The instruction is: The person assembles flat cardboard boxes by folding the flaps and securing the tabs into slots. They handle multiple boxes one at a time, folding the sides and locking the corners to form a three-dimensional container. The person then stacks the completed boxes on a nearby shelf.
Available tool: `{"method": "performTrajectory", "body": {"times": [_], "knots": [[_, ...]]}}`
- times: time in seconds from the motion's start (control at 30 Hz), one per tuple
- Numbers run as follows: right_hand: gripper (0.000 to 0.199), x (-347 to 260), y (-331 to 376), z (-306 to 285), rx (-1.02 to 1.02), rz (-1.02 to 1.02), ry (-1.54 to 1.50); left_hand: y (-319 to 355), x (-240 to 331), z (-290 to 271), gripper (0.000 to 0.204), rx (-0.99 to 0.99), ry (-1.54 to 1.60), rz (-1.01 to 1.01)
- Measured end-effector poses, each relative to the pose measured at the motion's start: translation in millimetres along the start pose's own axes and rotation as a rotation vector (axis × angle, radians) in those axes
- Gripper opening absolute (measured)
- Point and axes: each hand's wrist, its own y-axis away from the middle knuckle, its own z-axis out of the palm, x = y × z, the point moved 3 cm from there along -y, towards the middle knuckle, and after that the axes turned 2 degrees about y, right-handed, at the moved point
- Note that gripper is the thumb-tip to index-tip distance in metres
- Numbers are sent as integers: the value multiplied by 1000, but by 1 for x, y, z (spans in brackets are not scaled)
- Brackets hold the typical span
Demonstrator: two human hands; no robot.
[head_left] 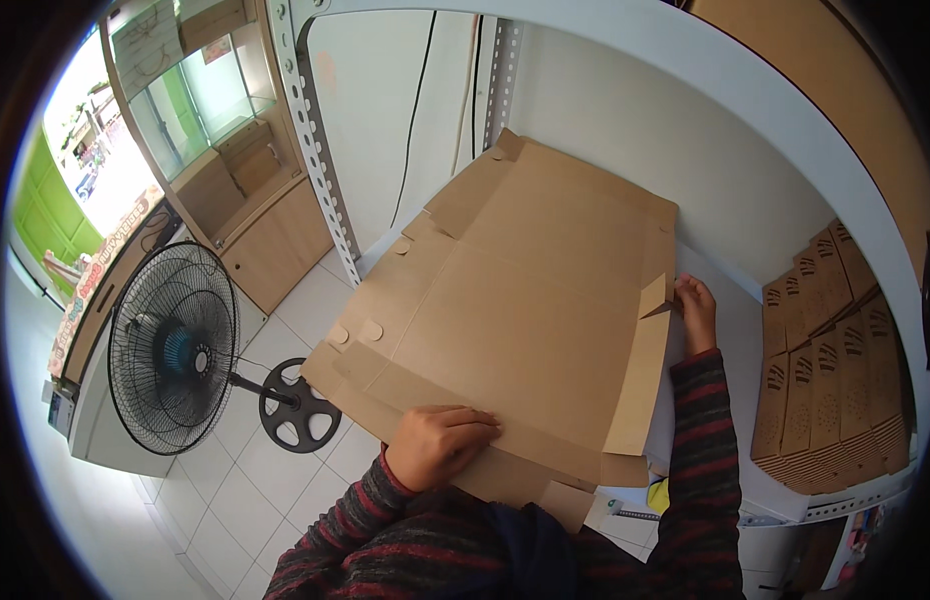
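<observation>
A large brown cardboard box blank (525,300) lies partly unfolded in front of me, with crease lines, round tabs along its left side and narrow flaps. My left hand (445,445) is closed over its near edge, fingers curled on the front flap. At the right edge, my right hand (695,305) pinches the side near a small folded tab (657,295). The right side flap (637,400) is bent up along its crease. The cardboard hides part of my right fingertips.
Stacked folded brown boxes (830,370) stand on the shelf at the right. A metal shelf post (320,150) rises behind the cardboard's left side. On the left are a black standing fan (175,350) and a wooden glass-fronted cabinet (275,245). Something yellow (658,496) shows below the cardboard.
</observation>
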Motion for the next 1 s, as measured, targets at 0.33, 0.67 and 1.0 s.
{"method": "performTrajectory", "body": {"times": [0.33, 0.67, 1.0], "knots": [[34, -44, 19, 15, 17, 107, -348, 6, 2, -18, 12, -37, 44, 41], [45, -34, 19, 30, -311, -72, 126, 5, 1, -20, 13, -71, 51, 71], [47, -26, 14, 40, -241, -67, 194, 2, 2, -22, 14, -78, 55, 62]]}}
